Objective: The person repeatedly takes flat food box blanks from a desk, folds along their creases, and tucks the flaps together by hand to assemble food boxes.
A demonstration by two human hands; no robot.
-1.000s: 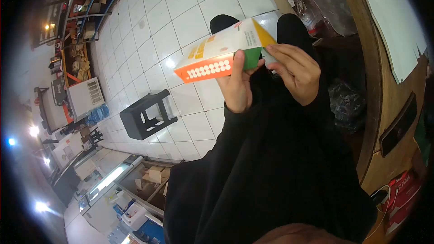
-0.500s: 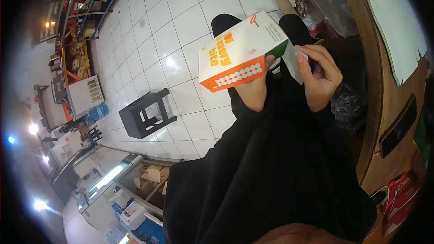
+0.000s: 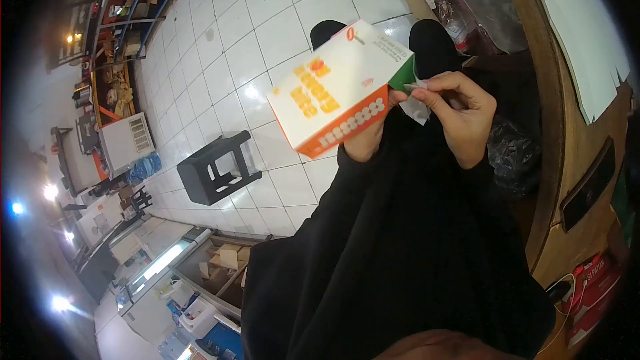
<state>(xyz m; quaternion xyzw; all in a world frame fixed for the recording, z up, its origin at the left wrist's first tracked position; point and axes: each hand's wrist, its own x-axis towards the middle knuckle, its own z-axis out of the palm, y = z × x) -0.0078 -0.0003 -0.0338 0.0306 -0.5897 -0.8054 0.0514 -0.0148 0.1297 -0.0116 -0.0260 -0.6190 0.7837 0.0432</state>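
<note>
A white carton box (image 3: pixel 340 80) with yellow lettering and an orange side with white dots is held tilted above my lap. My left hand (image 3: pixel 368 137) grips it from below, most of its fingers hidden behind the box. At the box's green right end, a white flap (image 3: pixel 415 111) sticks out. My right hand (image 3: pixel 465 112) pinches the flap's edge between thumb and forefinger, its other fingers curled.
A dark plastic stool (image 3: pixel 217 168) stands on the tiled floor. To the right, a wooden table (image 3: pixel 557 140) bears white paper sheets (image 3: pixel 583 50) and a phone (image 3: pixel 588 185). Plastic bags (image 3: pixel 483 10) lie beyond my knees. Shelves (image 3: pixel 137 19) stand at the upper left.
The box first turned its printed face up and moved right, then tilted lower on its left end. The white flap came into view, with my right hand now pinching it closer to the box.
</note>
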